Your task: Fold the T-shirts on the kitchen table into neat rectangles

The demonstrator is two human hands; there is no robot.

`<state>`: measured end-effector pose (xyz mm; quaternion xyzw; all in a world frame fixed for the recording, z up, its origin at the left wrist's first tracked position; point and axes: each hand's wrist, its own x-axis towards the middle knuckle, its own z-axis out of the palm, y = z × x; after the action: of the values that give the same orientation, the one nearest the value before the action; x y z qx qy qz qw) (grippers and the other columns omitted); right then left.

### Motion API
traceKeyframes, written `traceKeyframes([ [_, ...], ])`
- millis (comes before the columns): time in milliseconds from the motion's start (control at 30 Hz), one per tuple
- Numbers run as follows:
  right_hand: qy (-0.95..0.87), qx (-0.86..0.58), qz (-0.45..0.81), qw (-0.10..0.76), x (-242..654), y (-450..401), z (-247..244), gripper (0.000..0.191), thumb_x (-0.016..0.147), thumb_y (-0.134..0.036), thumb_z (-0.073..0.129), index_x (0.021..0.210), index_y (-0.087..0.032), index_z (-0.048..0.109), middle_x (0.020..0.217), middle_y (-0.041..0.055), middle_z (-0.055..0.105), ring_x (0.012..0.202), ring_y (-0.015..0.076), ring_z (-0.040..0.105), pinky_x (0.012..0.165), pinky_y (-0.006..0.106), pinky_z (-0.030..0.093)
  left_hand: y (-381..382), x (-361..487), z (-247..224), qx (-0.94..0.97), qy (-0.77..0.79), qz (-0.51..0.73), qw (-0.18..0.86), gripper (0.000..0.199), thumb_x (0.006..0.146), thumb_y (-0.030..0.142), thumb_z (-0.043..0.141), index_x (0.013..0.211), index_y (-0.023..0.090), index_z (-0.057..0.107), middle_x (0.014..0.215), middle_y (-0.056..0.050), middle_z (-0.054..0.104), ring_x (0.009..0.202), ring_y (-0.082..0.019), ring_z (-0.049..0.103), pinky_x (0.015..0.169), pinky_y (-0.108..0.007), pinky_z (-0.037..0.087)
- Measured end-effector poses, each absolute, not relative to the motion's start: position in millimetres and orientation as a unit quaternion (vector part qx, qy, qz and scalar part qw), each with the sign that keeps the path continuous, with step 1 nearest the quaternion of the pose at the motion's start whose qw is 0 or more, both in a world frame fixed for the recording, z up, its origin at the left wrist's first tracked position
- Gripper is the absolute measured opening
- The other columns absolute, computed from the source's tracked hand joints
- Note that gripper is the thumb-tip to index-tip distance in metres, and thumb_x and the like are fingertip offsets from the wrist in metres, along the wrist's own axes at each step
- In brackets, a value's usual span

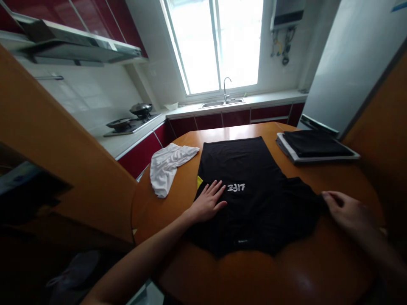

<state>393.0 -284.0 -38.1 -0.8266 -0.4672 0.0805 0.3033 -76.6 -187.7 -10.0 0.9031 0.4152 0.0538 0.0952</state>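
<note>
Right grip (348, 212) pinching its sleeve (302, 195), left grip (208, 202) pressed flat, fingers spread, I have the black shirt (241, 163) spread mid-tabletop (159, 222), not yet folded, with a folded stack (318, 144) far right and a loose white garment (163, 169) far left.

A kitchen, shown by its sink (222, 103), wok (140, 109), range hood (85, 48) and red cabinets (206, 122).

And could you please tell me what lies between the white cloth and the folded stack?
The black shirt lies between them, spread out on the brown table, as the head view shows.
</note>
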Motion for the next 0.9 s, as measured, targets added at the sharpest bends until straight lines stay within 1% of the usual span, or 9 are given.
traceKeyframes([
  [200,-0.499,-0.771,0.067,0.391,372,-273,-25,0.041,0.077,-0.042,0.058,0.108,-0.017,0.071,0.106,0.0154,0.073,0.094,0.0314,0.069,0.084,0.045,0.054,-181,-72,0,0.893,0.417,0.143,0.089,0.055,0.102,0.048,0.04,0.151,0.023,0.042,0.163,-0.009,0.029,0.152,-0.03,0.018,0.123,-0.054,0.017],
  [300,-0.525,-0.724,0.042,0.446,355,-267,-2,0.036,0.08,-0.034,0.056,0.108,-0.016,0.071,0.105,0.0128,0.073,0.088,0.0259,0.068,0.081,0.039,0.054,-179,-55,19,0.873,0.398,0.242,0.145,0.044,0.101,0.044,0.044,0.137,0.022,0.057,0.151,-0.01,0.047,0.145,-0.028,0.036,0.12,-0.048,0.029],
  [433,-0.608,-0.638,0.023,0.472,303,-258,37,0.031,0.086,-0.025,0.054,0.112,-0.017,0.069,0.108,0.0124,0.07,0.095,0.0251,0.066,0.085,0.038,0.053,-175,-10,36,0.789,0.385,0.27,0.396,0.043,0.096,0.05,0.052,0.124,0.019,0.063,0.123,-0.012,0.067,0.11,-0.026,0.065,0.099,-0.043,0.052],
  [533,-0.71,-0.557,0.086,0.423,257,-259,55,0.039,0.088,-0.019,0.053,0.125,-0.02,0.065,0.119,0.0114,0.068,0.103,0.0239,0.065,0.091,0.037,0.051,-174,25,38,0.666,0.378,0.244,0.595,0.052,0.097,0.056,0.05,0.134,0.02,0.054,0.118,-0.013,0.067,0.093,-0.022,0.07,0.083,-0.04,0.058],
  [600,-0.776,-0.495,0.157,0.358,239,-258,59,0.044,0.088,-0.02,0.058,0.131,-0.023,0.062,0.121,0.009,0.069,0.1,0.0221,0.067,0.088,0.034,0.053,-176,39,35,0.593,0.381,0.241,0.667,0.058,0.098,0.057,0.049,0.145,0.025,0.042,0.118,-0.013,0.066,0.087,-0.019,0.071,0.08,-0.038,0.059],
  [700,-0.772,-0.501,0.172,0.352,246,-242,57,0.033,0.092,-0.024,0.056,0.122,-0.024,0.068,0.113,0.0067,0.073,0.097,0.0213,0.069,0.086,0.032,0.053,-179,48,27,0.56,0.387,0.245,0.691,0.071,0.091,0.051,0.065,0.152,0.032,0.033,0.115,-0.009,0.065,0.08,-0.015,0.07,0.078,-0.037,0.061],
  [767,-0.71,-0.566,0.13,0.398,271,-217,52,0.027,0.094,-0.024,0.053,0.112,-0.021,0.072,0.106,0.0075,0.075,0.095,0.0217,0.07,0.085,0.033,0.053,-181,49,22,0.579,0.383,0.238,0.679,0.068,0.083,0.045,0.077,0.143,0.028,0.049,0.114,-0.008,0.065,0.084,-0.016,0.07,0.078,-0.036,0.061],
  [833,-0.661,-0.618,0.101,0.413,302,-186,45,0.026,0.091,-0.018,0.053,0.107,-0.019,0.074,0.099,0.0086,0.076,0.091,0.0216,0.071,0.084,0.033,0.054,-181,50,18,0.612,0.385,0.226,0.653,0.051,0.077,0.041,0.081,0.122,0.019,0.068,0.111,-0.009,0.067,0.088,-0.018,0.069,0.078,-0.034,0.061],
  [900,-0.64,-0.641,0.103,0.41,327,-158,34,0.027,0.089,-0.012,0.052,0.102,-0.015,0.074,0.099,0.011,0.076,0.092,0.0214,0.071,0.086,0.033,0.054,-180,49,15,0.651,0.401,0.223,0.604,0.04,0.076,0.04,0.081,0.106,0.014,0.075,0.104,-0.008,0.07,0.083,-0.018,0.068,0.076,-0.032,0.06],
])
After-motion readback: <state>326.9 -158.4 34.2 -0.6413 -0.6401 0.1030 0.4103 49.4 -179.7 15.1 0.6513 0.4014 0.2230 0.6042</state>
